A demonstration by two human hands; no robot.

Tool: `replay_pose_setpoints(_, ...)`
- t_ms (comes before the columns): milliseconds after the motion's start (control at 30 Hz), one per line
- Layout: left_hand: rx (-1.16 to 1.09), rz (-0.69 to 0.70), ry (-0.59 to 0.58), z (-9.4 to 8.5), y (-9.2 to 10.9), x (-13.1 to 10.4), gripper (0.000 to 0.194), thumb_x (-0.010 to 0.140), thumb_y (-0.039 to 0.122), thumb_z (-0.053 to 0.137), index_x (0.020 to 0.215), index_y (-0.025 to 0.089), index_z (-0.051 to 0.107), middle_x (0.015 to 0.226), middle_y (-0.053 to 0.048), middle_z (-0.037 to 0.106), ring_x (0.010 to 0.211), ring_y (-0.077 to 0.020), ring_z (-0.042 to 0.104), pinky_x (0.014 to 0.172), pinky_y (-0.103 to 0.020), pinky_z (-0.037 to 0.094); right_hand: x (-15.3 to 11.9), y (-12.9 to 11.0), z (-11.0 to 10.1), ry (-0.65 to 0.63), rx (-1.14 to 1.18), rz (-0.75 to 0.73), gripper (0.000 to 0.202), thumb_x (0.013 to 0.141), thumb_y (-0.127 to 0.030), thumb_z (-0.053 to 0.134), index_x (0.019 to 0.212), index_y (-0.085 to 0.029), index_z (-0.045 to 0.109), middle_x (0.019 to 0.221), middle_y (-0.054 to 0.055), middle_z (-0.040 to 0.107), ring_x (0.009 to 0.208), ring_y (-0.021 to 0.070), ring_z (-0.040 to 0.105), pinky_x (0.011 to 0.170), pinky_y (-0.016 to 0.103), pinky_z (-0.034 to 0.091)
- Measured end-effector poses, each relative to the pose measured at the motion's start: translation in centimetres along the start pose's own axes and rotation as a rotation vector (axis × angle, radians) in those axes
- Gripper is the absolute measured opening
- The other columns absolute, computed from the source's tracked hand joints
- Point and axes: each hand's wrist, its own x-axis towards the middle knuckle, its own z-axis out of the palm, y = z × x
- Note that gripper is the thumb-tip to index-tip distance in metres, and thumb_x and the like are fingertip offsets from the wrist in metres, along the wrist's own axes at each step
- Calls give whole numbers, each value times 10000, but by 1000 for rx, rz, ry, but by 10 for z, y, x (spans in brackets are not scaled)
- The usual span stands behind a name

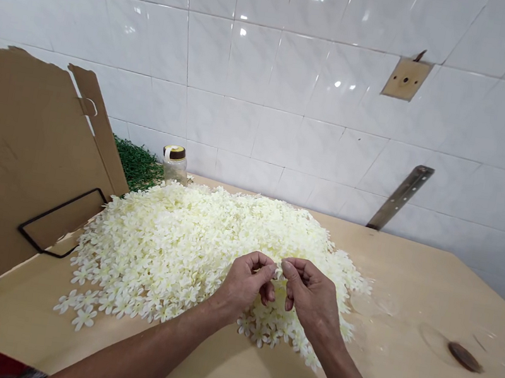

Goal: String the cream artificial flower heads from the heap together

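A wide pile of small white-yellow artificial flowers (169, 233) covers the middle of the table. Over its front part, my left hand (250, 281) and my right hand (308, 290) are close together, each with thumb and index finger pinched. Between the fingertips shows a bit of white, seemingly a small flower (278, 271), but it blends with the pile behind. Which hand grips it is too small to tell. A few loose flowers (84, 317) lie at the pile's front left edge.
Left stands a large cardboard box (22, 159) with a black wire frame (57, 209) beside it. Green artificial foliage (134, 164) and a jar with a brown lid (174, 164) are behind the pile. Right, a metal bracket (399, 199) meets the table (432, 294); a dark round object (464, 356) lies nearer.
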Motion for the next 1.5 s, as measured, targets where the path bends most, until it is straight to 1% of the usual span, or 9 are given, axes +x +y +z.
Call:
replay_pose_setpoints(133, -93, -51, -32, 1, 2, 0, 307, 765, 414, 753, 830, 150, 611, 523, 10, 580, 458, -112, 528, 453, -218, 406, 0, -1, 2, 36, -30, -26, 428, 801, -599, 698, 842, -173, 683, 563, -5, 614, 377, 125, 507, 385, 249, 429)
replay_pose_setpoints(333, -175, -130, -43, 0, 3, -1, 337, 716, 404, 802, 799, 123, 636, 581, -11, 601, 478, -92, 542, 489, -211, 394, -1, 6, 2, 110, -213, -179, 383, 887, -565, 613, 905, -190, 688, 759, 46, 717, 436, 123, 561, 448, 254, 489)
replay_pose_setpoints(567, -149, -155, 5, -3, 0, 1, 248, 731, 338, 757, 757, 142, 608, 579, -25, 617, 491, -107, 554, 494, -220, 400, -6, 5, 2, 49, -279, -279, 345, 958, -513, 536, 916, -196, 667, 565, -3, 632, 463, 144, 608, 488, 248, 519)
replay_pose_setpoints(733, -166, -145, 12, -4, -1, 3, 215, 726, 313, 745, 770, 142, 621, 559, -17, 599, 506, -121, 560, 494, -226, 413, -4, 8, 2, -24, -248, -334, 297, 937, -462, 601, 1027, -201, 710, 796, 57, 737, 577, 172, 685, 528, 269, 570)
replay_pose_setpoints(967, -116, -135, 12, -3, 3, 1, 250, 743, 359, 737, 767, 140, 619, 566, -23, 604, 491, -118, 559, 490, -225, 401, 0, 11, -1, 6, -229, -362, 240, 915, -435, 640, 954, -220, 740, 956, 72, 721, 687, 184, 689, 512, 267, 567)
replay_pose_setpoints(1100, -91, -106, 24, -2, 5, 0, 305, 746, 413, 748, 756, 144, 603, 602, -18, 606, 492, -120, 563, 490, -236, 412, 0, 3, -5, 50, -185, -247, 304, 890, -495, 655, 882, -197, 714, 827, 53, 683, 574, 155, 641, 457, 255, 513)
replay_pose_setpoints(1233, -92, -97, 32, -2, 4, 1, 321, 751, 426, 751, 752, 140, 605, 670, -24, 622, 498, -111, 566, 494, -239, 418, 3, 0, -10, -5, -52, -72, 404, 893, -572, 622, 802, -180, 663, 614, -12, 575, 429, 110, 553, 457, 252, 460)
replay_pose_setpoints(1367, -102, -103, 39, -3, 3, 2, 322, 745, 425, 755, 741, 138, 608, 657, -22, 613, 494, -111, 561, 491, -238, 415, 6, 2, -13, -90, 235, 88, 452, 812, -604, 706, 719, -168, 630, 587, -22, 537, 432, 86, 482, 434, 235, 417)
replay_pose_setpoints(1500, -107, -105, 43, -3, 3, 2, 324, 739, 426, 758, 741, 136, 614, 676, -34, 630, 488, -109, 561, 482, -235, 406, 7, -1, -13, -137, 396, 205, 454, 732, -594, 786, 747, -160, 653, 607, -10, 554, 473, 79, 429, 408, 210, 401)
